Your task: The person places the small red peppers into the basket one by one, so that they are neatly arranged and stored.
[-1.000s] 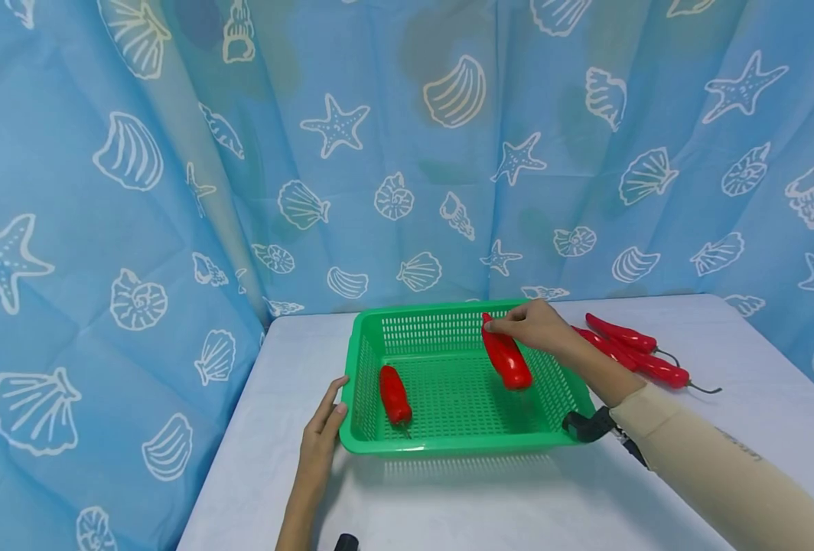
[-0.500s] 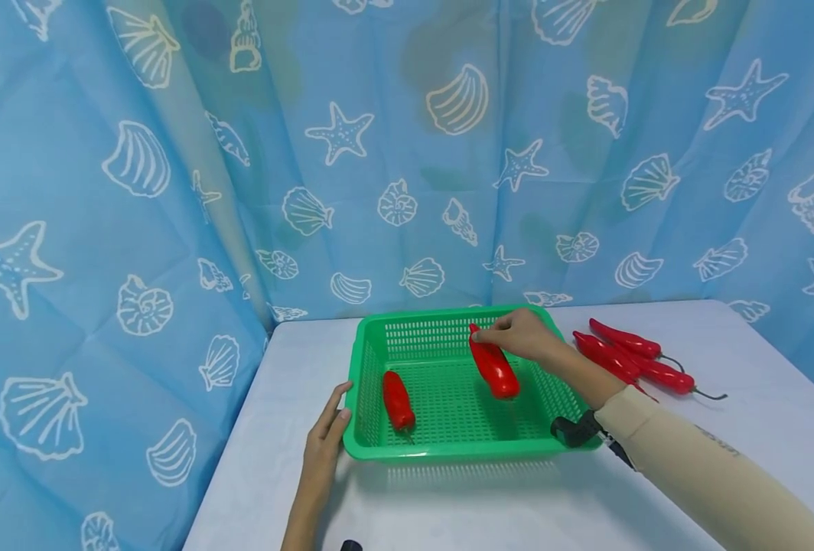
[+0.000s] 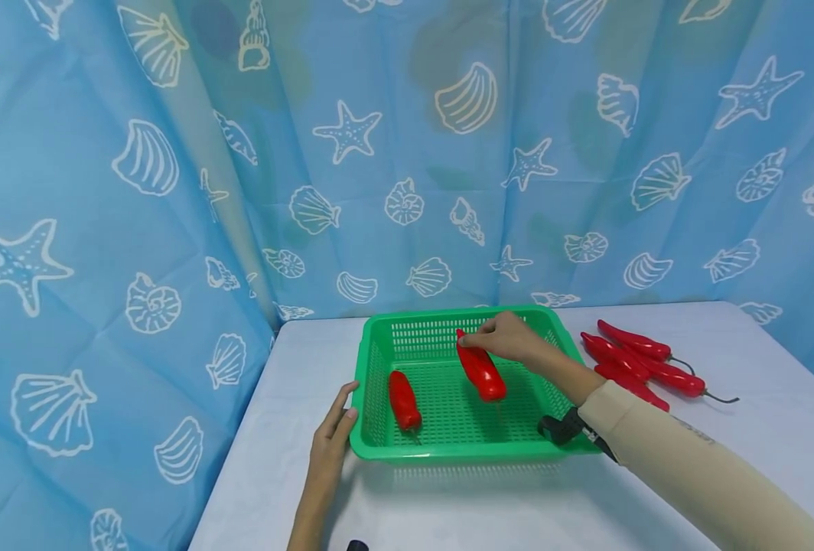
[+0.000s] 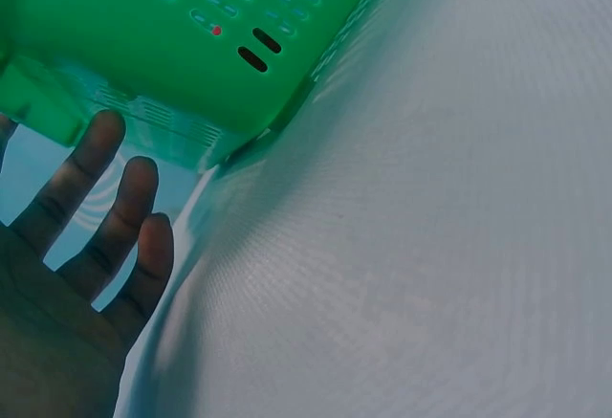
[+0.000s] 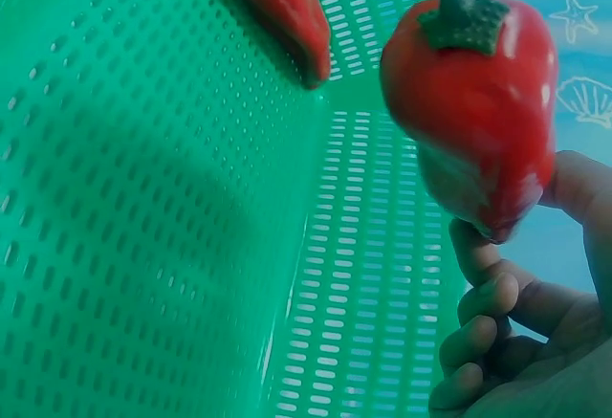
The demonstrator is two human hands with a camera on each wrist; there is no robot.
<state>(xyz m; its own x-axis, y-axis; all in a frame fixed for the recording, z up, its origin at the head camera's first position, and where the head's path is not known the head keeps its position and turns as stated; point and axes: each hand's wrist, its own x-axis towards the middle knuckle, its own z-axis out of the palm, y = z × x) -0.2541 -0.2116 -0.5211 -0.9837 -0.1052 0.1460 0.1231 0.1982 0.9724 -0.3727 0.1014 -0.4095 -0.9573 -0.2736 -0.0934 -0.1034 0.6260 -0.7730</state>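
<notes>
My right hand (image 3: 506, 337) pinches a red chili pepper (image 3: 481, 373) near its pointed tip, holding it over the inside of a green plastic basket (image 3: 476, 451). In the right wrist view the held pepper's green stem end (image 5: 466, 28) faces the camera, and thumb and fingers grip the far end. Another red pepper (image 3: 404, 400) lies on the basket floor at the left. My left hand (image 3: 331, 440) rests at the basket's left rim, its fingers nearly straight. The left wrist view shows those fingers (image 4: 129, 208) extended beside the basket wall (image 4: 191, 64); the thumb is out of sight there.
Several red chili peppers (image 3: 627, 360) lie in a pile on the white tablecloth (image 3: 710, 337), right of the basket. A blue curtain (image 3: 407, 153) with shells and starfish hangs behind and at the left. A black strap device (image 3: 561, 430) sits at the right wrist.
My right hand has moved left with the pepper, toward the middle of the basket. The left hand stays at the rim. The head view has shifted slightly.
</notes>
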